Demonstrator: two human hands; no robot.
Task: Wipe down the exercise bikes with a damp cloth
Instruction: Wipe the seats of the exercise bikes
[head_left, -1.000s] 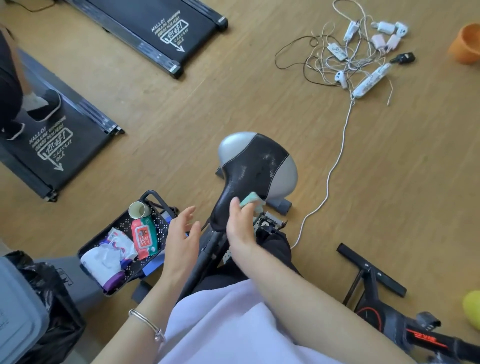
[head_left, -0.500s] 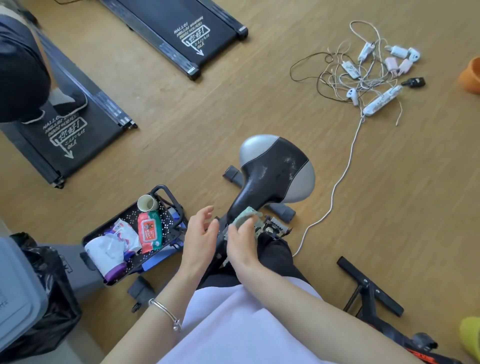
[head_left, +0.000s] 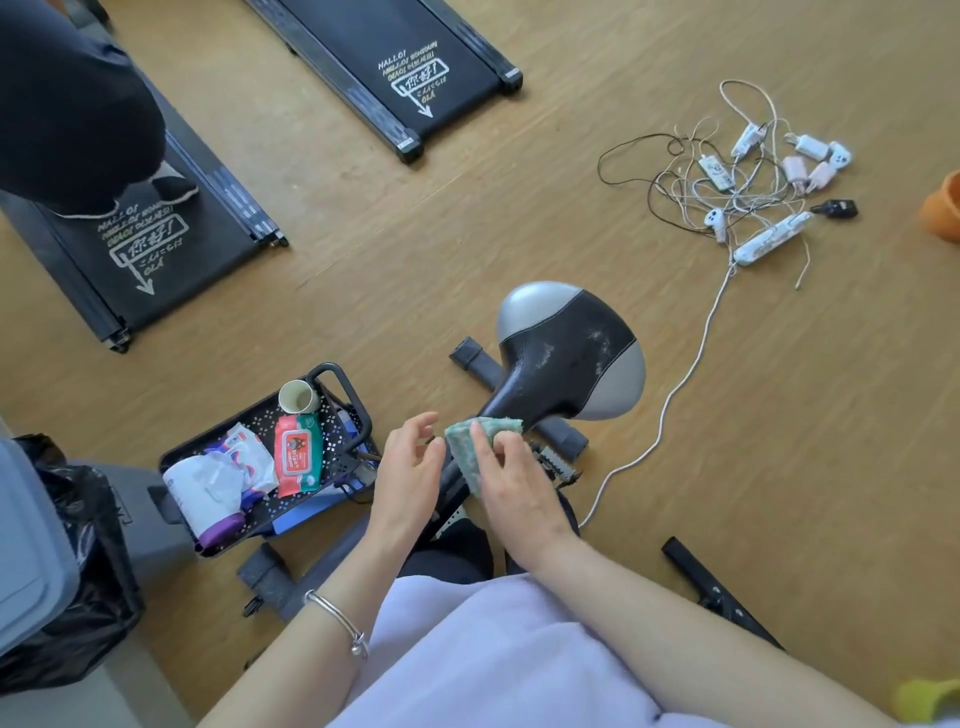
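While right hand (head_left: 514, 493) grips cloth (head_left: 475, 447), cart (head_left: 340, 374) flanks saddle (head_left: 561, 358).

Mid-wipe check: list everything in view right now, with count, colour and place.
bike seat: 1, black and grey, centre
cloth: 1, green, at the seat's narrow end
treadmills: 2, black, upper left
tray: 1, black, left of the seat
wipes pack: 1, red, in the tray
cup: 1, white, tray's far corner
cables and chargers: 1 tangle, white and black, upper right
pot: 1, orange, right edge
bin bag: 1, black, lower left
second bike frame: 1, black, lower right
another person's leg: 1, dark trousers, on the left treadmill
bracelet: 1, silver, left wrist
left hand: 1, fingers relaxed, beside the cloth, holding nothing
right hand: 1, holding the cloth
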